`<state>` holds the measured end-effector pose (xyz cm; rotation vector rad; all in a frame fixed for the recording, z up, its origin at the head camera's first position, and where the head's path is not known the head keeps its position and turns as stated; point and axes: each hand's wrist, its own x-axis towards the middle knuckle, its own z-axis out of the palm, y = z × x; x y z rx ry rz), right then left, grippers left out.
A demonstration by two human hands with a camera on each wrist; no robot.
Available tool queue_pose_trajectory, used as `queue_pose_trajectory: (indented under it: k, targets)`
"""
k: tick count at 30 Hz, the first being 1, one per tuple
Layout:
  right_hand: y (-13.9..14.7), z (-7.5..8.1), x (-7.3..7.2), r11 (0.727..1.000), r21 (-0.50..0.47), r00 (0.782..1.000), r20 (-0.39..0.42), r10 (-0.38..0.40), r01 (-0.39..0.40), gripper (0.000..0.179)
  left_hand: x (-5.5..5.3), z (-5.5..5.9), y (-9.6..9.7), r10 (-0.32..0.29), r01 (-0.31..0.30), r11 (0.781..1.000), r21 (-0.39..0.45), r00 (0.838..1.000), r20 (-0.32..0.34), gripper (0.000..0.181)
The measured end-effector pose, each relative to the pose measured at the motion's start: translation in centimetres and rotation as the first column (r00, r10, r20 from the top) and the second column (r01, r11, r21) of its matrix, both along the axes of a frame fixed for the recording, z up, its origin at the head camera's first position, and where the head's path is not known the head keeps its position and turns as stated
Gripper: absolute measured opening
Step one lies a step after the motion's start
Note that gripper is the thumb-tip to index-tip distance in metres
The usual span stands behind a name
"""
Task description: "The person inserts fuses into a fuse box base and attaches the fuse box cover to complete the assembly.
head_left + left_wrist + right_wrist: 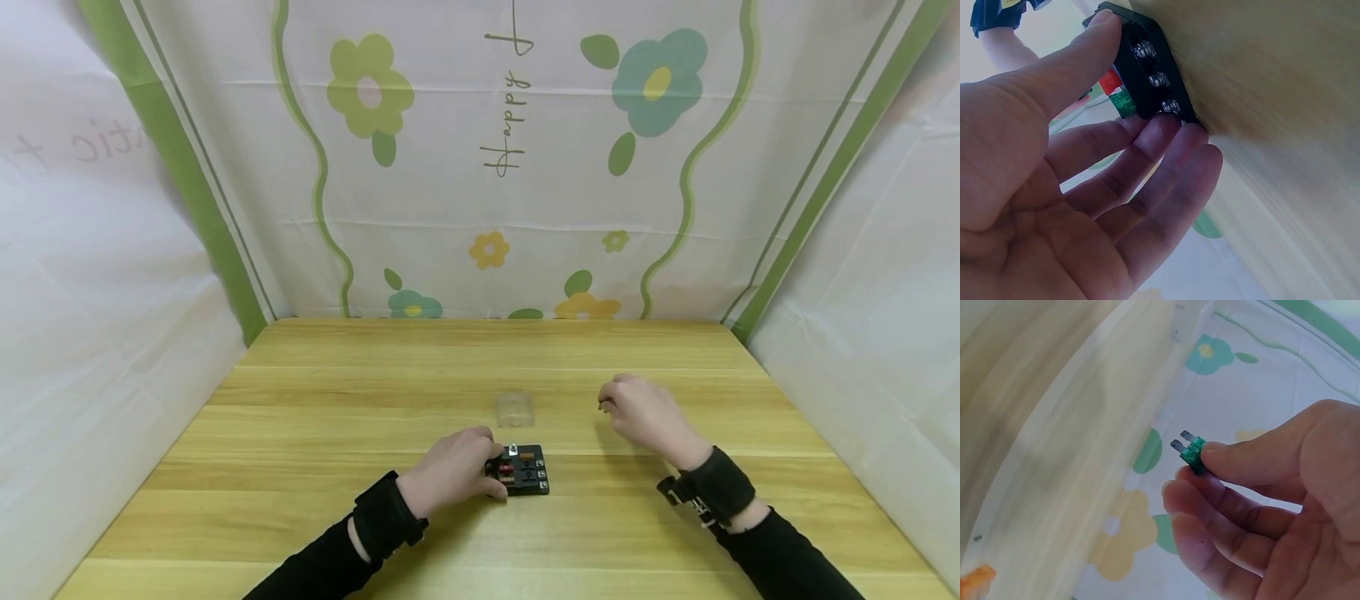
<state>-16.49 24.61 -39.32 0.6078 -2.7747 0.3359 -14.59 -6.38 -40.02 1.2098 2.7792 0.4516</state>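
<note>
A black fuse block (528,469) lies flat on the wooden table, with several coloured blade fuses and a row of metal screw terminals along its right side. My left hand (455,472) grips its left end, thumb on one edge and fingertips on the opposite one. In the left wrist view, screws show on the side of the fuse block (1147,69), beside a red fuse (1110,82) and a green one. Above the table, to the right of the block, my right hand (647,419) pinches a green blade fuse (1194,453) between thumb and index finger, its two metal prongs pointing outward.
A clear plastic cover (515,409) rests on the table (337,400) just beyond the fuse block. White cloth (442,183) printed with flowers hangs at the table's far edge, and white cloth also encloses both sides.
</note>
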Motion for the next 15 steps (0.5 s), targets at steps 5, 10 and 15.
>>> queue_pose_trajectory:
  k: [5,10,15]
  targets:
    - [-0.7,-0.1,0.2,1.0,0.003,1.0,-0.007,0.007,-0.007,0.009,0.0,0.0,0.0,0.0,0.0,1.0,-0.004,1.0,0.001,0.05]
    - [-1.4,-0.2,0.5,1.0,0.001,1.0,-0.011,0.029,-0.029,0.007,0.0,0.0,0.0,0.01,-0.01,1.0,-0.01,1.0,0.013,0.051]
    - [-2.1,-0.3,0.7,0.998,0.001,0.998,-0.024,0.065,-0.065,0.007,-0.1,-0.1,0.1,0.017,-0.017,1.0,-0.011,1.0,0.016,0.051]
